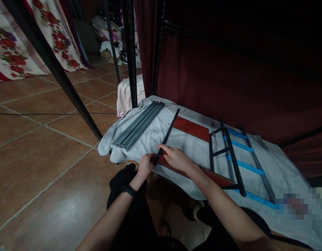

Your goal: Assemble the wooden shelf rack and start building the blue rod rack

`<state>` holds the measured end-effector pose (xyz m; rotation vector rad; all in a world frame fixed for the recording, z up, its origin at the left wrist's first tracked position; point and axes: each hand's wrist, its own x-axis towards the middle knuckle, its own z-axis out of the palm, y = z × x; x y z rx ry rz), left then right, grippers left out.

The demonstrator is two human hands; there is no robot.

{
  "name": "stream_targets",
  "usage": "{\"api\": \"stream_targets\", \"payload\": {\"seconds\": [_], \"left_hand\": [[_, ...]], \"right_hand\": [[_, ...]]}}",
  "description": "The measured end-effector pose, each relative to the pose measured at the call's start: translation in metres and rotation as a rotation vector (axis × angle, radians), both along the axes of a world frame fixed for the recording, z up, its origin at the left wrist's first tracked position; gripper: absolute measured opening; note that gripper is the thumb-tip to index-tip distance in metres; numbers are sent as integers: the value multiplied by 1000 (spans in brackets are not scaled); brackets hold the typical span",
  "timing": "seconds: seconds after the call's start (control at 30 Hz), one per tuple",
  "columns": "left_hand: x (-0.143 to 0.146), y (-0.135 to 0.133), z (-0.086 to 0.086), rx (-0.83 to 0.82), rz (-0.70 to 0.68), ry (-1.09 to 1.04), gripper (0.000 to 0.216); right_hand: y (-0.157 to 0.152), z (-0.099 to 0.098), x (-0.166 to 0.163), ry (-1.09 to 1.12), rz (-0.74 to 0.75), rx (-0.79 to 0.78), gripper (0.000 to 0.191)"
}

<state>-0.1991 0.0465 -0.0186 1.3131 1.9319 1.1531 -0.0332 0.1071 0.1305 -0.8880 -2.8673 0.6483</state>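
A black metal bar [169, 133] lies slantwise across the grey cloth, against the ends of two reddish-brown boards. My right hand [176, 158] reaches over the near board [215, 177], its thumb and fingers closed on the bar close to its near end. At that end my left hand [145, 166] has its fingers closed; whatever they grip, if anything, is hidden. The far board [191, 128] lies flat between the bar and a black metal frame [220, 151]. Left of the bar are small screws [153, 131] on the cloth.
Several grey metal tubes [140, 125] lie bundled at the cloth's left end. Beyond the black frame is a rack with blue slats [242, 145]. Black uprights [131, 52] stand at the left and back, before a dark red curtain [215, 80]. A blurred patch covers the right end.
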Motion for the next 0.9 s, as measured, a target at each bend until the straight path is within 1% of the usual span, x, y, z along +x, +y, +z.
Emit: {"api": "stream_targets", "payload": {"seconds": [0.1, 0.17, 0.3, 0.37, 0.43, 0.53, 0.63, 0.73, 0.9], "left_hand": [[1, -2, -1, 1, -48, 33, 29], [0, -3, -3, -2, -54, 46, 31], [-14, 3, -4, -12, 66, 70, 31], [-26, 15, -1, -1, 109, 97, 29], [-38, 33, 2, 14, 123, 127, 30], [-51, 65, 5, 17, 114, 182, 32], [-55, 88, 2, -8, 96, 239, 32], [-58, 97, -5, -37, 68, 280, 25], [-63, 100, -11, -64, 33, 322, 16]], "right_hand": [[-1, -2, -1, 0, -6, 10, 51], [-1, -2, -1, -7, -17, 15, 51], [-3, -2, -1, -3, -37, 21, 49], [-3, -2, -1, 1, -37, 13, 49], [-4, -3, -1, 5, -38, 7, 50], [-4, -5, 0, 2, -41, 8, 51], [-5, -6, 1, -11, -48, 10, 52], [-6, -7, 1, -29, -49, 17, 52], [-6, -7, 0, -38, -48, 30, 51]]}}
